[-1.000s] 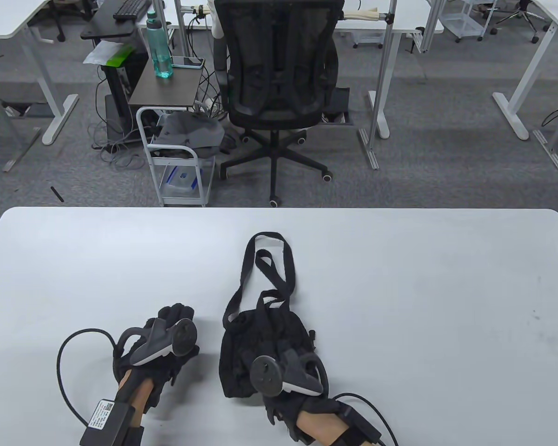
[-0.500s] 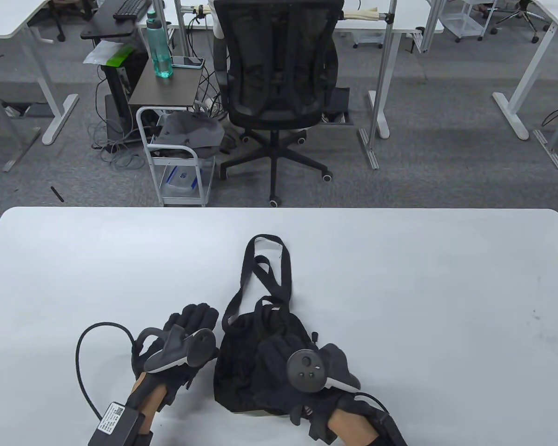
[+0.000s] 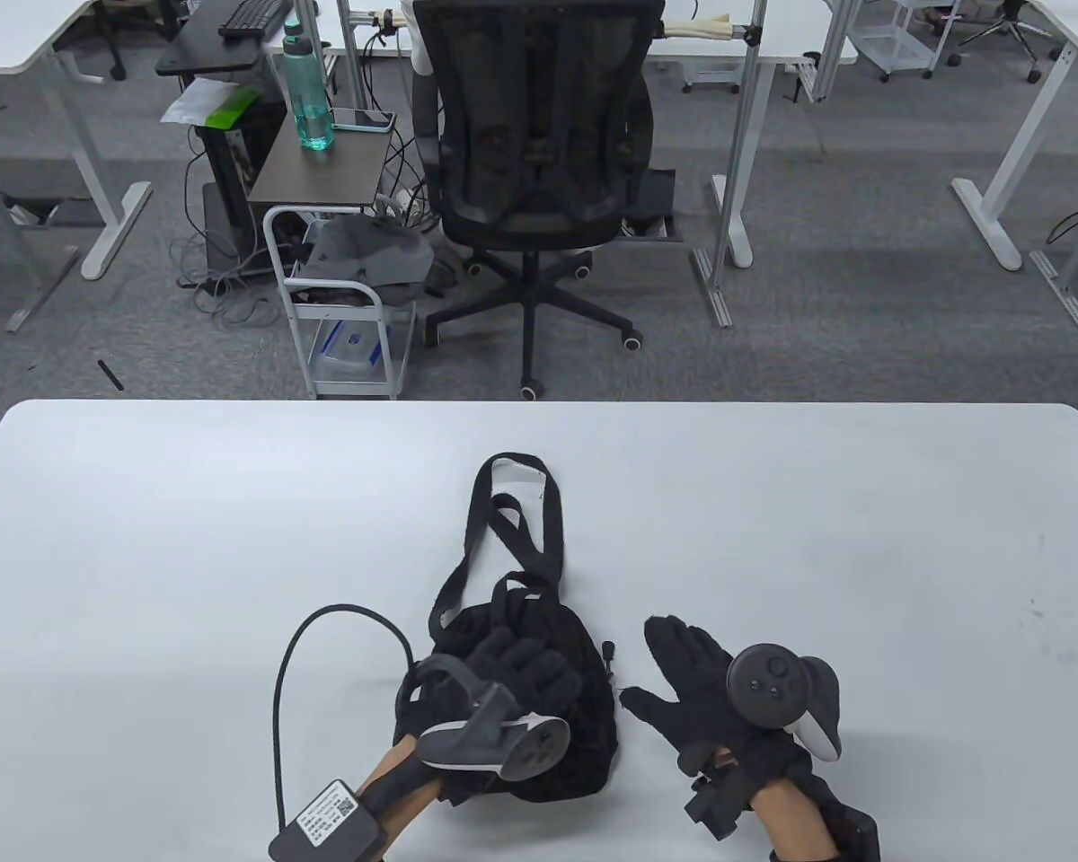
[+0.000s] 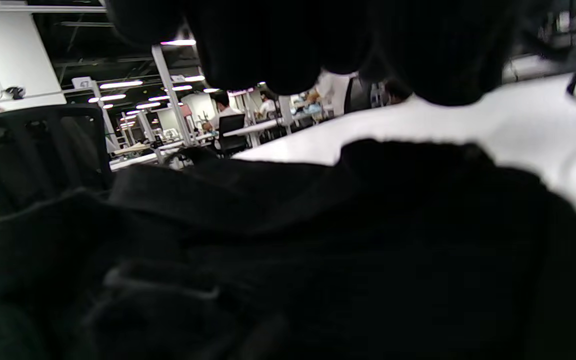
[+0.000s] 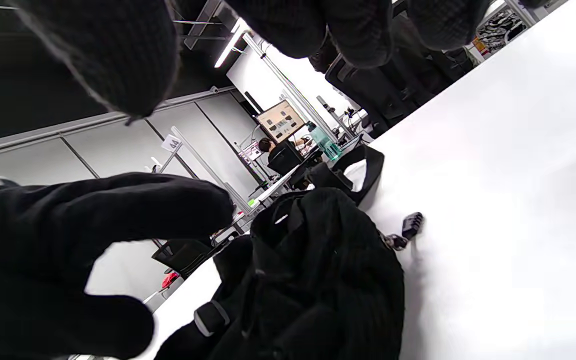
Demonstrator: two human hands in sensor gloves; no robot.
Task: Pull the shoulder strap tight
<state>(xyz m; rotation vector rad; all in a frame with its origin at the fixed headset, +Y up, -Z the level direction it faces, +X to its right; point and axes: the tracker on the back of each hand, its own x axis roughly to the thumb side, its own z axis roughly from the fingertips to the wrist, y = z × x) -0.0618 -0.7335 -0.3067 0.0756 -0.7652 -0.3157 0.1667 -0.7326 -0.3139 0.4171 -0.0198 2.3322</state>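
A small black backpack (image 3: 552, 621) lies near the front middle of the white table (image 3: 189, 539). Its shoulder straps (image 3: 553, 521) lie in loops stretching away toward the far edge. My left hand (image 3: 525, 660) is over the bag's body with fingers bent. In the left wrist view the fingertips (image 4: 268, 50) hang just above the black fabric (image 4: 318, 250) and grip nothing. My right hand (image 3: 683, 660) is spread open, empty, just right of the bag. In the right wrist view its fingers (image 5: 118, 60) are apart, beside the bag (image 5: 318, 280) and a strap loop (image 5: 368, 170).
A zipper pull (image 3: 609, 648) sticks out of the bag's right side, between the bag and my right hand. The glove cable (image 3: 323, 620) arcs left of the bag. A black office chair (image 3: 539, 135) and a small cart (image 3: 341, 305) stand beyond the table's far edge.
My left hand moved right from the bare table onto the bag. My right hand came off the bag, moved right and spread open. The straps hardly moved.
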